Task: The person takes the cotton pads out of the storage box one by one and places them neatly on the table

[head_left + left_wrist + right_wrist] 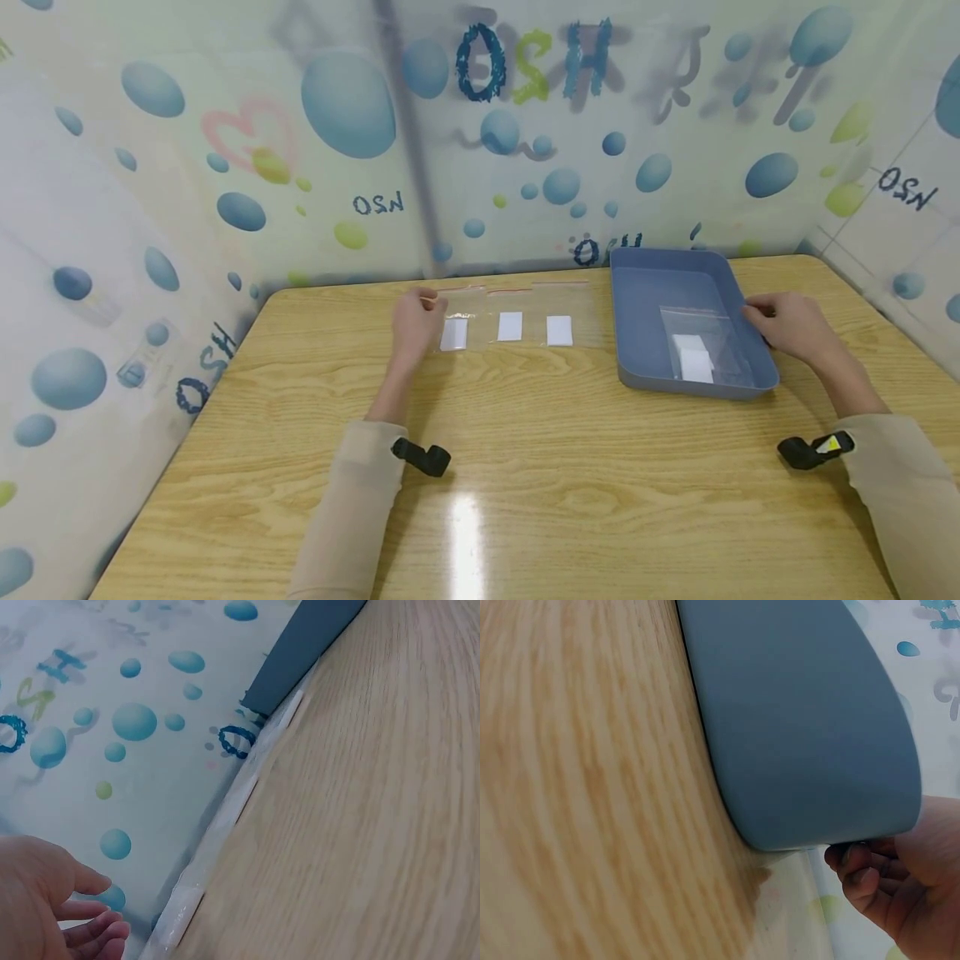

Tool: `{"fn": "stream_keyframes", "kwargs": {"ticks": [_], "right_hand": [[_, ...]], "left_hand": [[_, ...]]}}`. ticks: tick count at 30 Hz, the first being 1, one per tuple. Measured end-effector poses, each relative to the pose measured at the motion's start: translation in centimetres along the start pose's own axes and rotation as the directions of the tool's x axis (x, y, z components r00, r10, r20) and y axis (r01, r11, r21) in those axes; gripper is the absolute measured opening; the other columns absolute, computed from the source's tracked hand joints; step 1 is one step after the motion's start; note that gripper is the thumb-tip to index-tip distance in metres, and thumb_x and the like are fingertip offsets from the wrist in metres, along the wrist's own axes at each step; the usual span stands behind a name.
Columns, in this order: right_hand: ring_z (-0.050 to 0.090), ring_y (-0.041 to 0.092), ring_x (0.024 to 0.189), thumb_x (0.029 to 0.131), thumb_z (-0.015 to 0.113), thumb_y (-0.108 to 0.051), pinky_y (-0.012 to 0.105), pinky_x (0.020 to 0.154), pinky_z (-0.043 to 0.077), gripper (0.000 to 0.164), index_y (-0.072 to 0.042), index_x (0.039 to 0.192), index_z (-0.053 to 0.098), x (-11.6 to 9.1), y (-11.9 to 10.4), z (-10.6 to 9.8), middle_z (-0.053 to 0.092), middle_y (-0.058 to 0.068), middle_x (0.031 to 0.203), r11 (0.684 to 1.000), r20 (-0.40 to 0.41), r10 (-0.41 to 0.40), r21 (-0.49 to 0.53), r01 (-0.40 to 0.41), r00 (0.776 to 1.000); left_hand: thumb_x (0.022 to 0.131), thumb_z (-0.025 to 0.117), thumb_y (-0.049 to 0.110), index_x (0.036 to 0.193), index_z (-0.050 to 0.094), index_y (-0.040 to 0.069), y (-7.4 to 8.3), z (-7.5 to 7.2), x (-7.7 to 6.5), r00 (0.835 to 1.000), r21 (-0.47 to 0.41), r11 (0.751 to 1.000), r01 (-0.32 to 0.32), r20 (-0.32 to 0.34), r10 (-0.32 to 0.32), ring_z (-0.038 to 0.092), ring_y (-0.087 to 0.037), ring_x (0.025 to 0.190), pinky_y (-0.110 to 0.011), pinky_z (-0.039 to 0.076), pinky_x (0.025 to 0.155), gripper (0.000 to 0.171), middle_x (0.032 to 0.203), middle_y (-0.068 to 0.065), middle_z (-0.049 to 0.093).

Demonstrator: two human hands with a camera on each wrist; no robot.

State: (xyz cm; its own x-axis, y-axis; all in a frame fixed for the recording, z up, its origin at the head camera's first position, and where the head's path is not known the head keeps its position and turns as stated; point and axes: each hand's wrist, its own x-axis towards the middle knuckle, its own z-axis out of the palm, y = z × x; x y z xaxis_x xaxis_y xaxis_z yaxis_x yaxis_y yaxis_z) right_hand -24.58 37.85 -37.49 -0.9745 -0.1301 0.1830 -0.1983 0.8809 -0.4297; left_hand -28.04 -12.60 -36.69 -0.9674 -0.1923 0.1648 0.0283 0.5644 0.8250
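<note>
Three clear zip bags lie in a row at the back of the table, each with a small white card: a left card, a middle card and a right card. My left hand is at the left edge of the leftmost bag; the left wrist view shows its fingers loosely bent with nothing between them. At the right, my right hand grips the right wall of a blue-grey bin. In the right wrist view its curled fingers are against the outer side, the thumb hidden.
Inside the bin lies another clear zip bag with several white cards. The wooden table meets a patterned wall right behind the bags and bin. More patterned wall stands close on the left and right.
</note>
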Motion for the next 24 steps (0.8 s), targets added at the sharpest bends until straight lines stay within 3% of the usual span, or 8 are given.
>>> {"fn": "stream_keyframes", "kwargs": {"ticks": [8,13,17,24], "right_hand": [[0.05,0.015,0.052,0.104,0.051,-0.011,0.029,0.051,0.041,0.035,0.02,0.116,0.061,0.0,-0.1,0.0,0.059,0.001,0.063,1.0,0.016,0.022,0.008,-0.022,1.0],[0.052,0.016,0.052,0.103,0.052,-0.011,0.029,0.051,0.041,0.036,0.022,0.116,0.06,0.0,0.0,-0.1,0.061,0.003,0.064,1.0,0.013,0.019,0.005,-0.019,1.0],[0.052,0.017,0.053,0.103,0.052,-0.01,0.031,0.053,0.042,0.035,0.021,0.116,0.061,0.1,0.0,-0.1,0.063,0.004,0.066,1.0,0.006,0.011,-0.004,-0.011,1.0],[0.053,0.018,0.055,0.103,0.053,-0.011,0.033,0.055,0.043,0.036,0.022,0.117,0.061,0.1,-0.1,-0.1,0.065,0.009,0.068,1.0,0.008,0.016,-0.01,-0.015,1.0]], "left_hand": [[0.098,0.064,0.016,0.117,0.067,-0.006,1.7,0.6,-0.5,0.997,-0.072,0.996,-0.052,0.045,0.055,0.063,-0.031,0.095,-0.036,0.051,0.076,0.029,0.104,-0.021,0.067],[0.098,0.066,0.018,0.12,0.066,-0.004,2.8,0.8,-0.9,0.992,-0.173,0.985,-0.005,0.126,0.027,0.067,-0.036,0.094,-0.028,0.05,0.071,0.032,0.105,-0.019,0.067],[0.1,0.065,0.02,0.125,0.064,-0.002,3.9,1.1,-1.4,0.981,-0.237,0.971,0.043,0.192,0.004,0.067,-0.042,0.099,-0.033,0.054,0.078,0.033,0.106,-0.016,0.065],[0.1,0.065,0.019,0.125,0.063,-0.002,5.5,1.8,-2.5,0.97,-0.277,0.96,0.035,0.24,0.034,0.066,-0.043,0.102,-0.033,0.054,0.078,0.032,0.107,-0.017,0.064]]}}
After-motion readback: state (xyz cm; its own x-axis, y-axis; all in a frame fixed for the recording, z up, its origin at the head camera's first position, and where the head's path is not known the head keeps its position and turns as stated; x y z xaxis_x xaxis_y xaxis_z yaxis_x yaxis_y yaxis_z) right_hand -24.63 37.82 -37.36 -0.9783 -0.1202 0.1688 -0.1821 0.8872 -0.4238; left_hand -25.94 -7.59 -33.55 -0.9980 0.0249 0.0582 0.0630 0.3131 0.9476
